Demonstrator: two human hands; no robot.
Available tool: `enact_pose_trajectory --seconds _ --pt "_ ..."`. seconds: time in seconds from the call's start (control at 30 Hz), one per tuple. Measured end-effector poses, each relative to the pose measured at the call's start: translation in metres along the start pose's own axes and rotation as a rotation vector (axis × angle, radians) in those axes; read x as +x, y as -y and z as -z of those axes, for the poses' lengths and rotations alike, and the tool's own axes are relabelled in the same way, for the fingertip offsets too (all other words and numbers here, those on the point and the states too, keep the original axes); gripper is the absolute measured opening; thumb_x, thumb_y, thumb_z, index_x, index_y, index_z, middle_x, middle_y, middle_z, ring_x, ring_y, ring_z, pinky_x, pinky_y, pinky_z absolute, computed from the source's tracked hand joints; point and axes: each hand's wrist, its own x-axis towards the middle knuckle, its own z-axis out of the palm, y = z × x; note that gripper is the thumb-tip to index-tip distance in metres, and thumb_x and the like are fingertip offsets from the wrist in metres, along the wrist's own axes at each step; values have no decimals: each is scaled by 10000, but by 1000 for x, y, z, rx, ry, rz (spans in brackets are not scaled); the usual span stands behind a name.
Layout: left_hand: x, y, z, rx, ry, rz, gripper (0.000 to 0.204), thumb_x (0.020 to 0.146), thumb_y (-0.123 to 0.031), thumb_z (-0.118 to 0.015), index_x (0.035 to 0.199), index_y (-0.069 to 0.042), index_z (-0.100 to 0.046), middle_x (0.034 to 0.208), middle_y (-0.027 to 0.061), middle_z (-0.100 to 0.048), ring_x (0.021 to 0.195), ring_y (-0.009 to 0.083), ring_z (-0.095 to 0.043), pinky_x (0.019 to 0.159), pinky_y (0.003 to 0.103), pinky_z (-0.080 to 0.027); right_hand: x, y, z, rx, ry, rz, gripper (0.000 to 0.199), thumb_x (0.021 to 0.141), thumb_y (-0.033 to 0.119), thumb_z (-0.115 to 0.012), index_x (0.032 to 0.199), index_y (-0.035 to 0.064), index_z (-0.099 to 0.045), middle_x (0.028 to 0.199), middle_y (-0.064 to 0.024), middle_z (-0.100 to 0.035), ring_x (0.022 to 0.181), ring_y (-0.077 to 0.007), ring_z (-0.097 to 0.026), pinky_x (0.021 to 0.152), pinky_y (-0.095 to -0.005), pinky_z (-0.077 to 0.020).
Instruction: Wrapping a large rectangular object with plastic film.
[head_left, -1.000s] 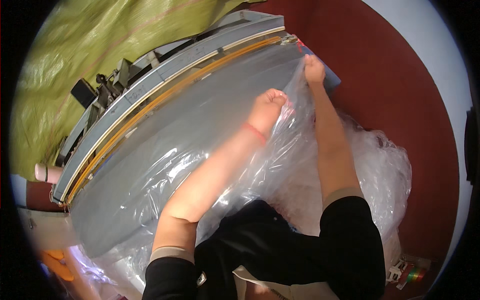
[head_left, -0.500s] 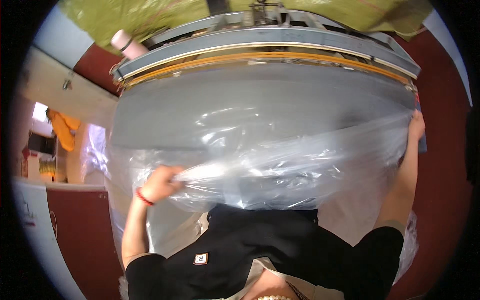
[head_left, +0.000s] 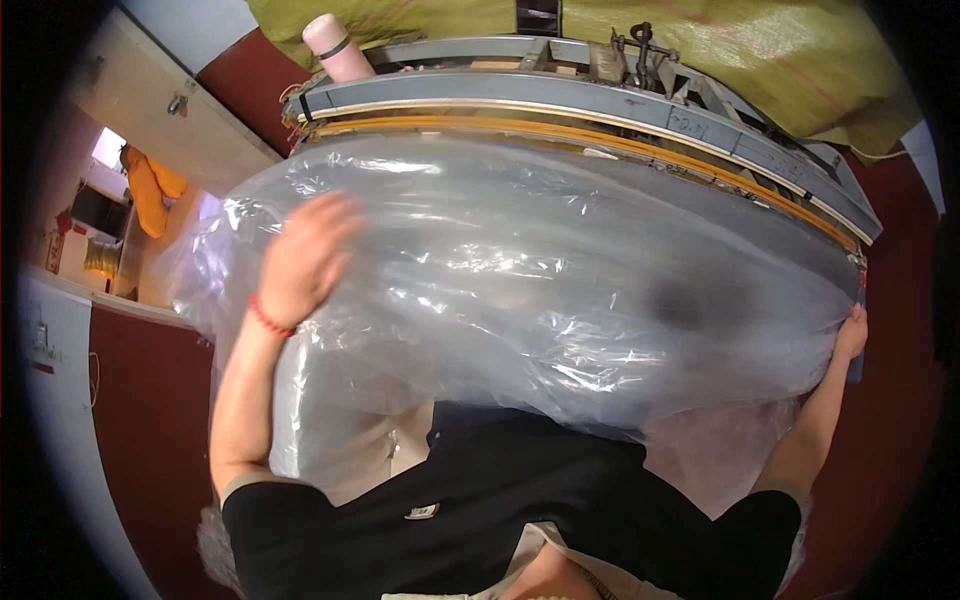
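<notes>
Nearest, clear plastic film point(head_left: 470, 290) covered most of the grey surface point(head_left: 770, 232). The left hand point(head_left: 308, 258), blurred, was spread wide over it, contact unclear; the right hand point(head_left: 852, 333) gripped its right edge. Beyond, 1 grey strip point(head_left: 725, 207) beside the orange rail point(head_left: 480, 124) was judged left uncovered

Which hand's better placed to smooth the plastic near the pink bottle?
Left hand, probably: it looks open over the plastic, nearer the pink bottle; the right hand appears to grip the plastic at the far right.
</notes>
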Motion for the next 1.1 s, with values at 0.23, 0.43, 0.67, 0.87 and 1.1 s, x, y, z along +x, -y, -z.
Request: enact_pose_trajectory --seconds 0.23,0.43,0.67,0.87,1.1 --pt "-91 106 -92 43 435 794 384 788 -192 -530 1140 -48 -478 1177 189 -458 1103 331 -416 905 379 -347 2 10 -9 -7 56 39 392 870 403 -341 1007 98 -546 936 -156 -579 889 -362 -527 710 -417 -416" --pt "-20 56 -119 -275 -140 345 307 806 -163 -493 1067 -4 -515 1129 173 -499 1054 320 -463 905 376 -356 3 4 -8 -1 33 27 392 870 400 -347 1019 96 -544 931 -164 -579 888 -349 -534 704 -411 -414" --pt "26 49 -158 -326 -223 346 218 768 -118 -562 956 -9 -587 906 127 -609 856 262 -560 762 326 -431 47 -92 -25 935 140 -131 425 859 386 -450 1016 4 -553 901 -47 -586 822 -171 -537 737 -283 -410" --pt "44 46 -154 -225 -267 509 183 717 -103 -569 880 -20 -590 836 130 -573 834 283 -529 729 364 -423 10 -46 58 1263 61 -263 378 839 305 -530 1054 -5 -520 944 -43 -547 845 -134 -502 765 -268 -402" --pt "76 55 -141 -436 -570 670 184 828 -200 -456 819 -28 -523 766 128 -554 733 258 -539 693 339 -431 36 -52 59 1371 28 -334 306 824 176 -509 1053 -27 -527 952 -98 -576 854 -191 -560 764 -290 -444"
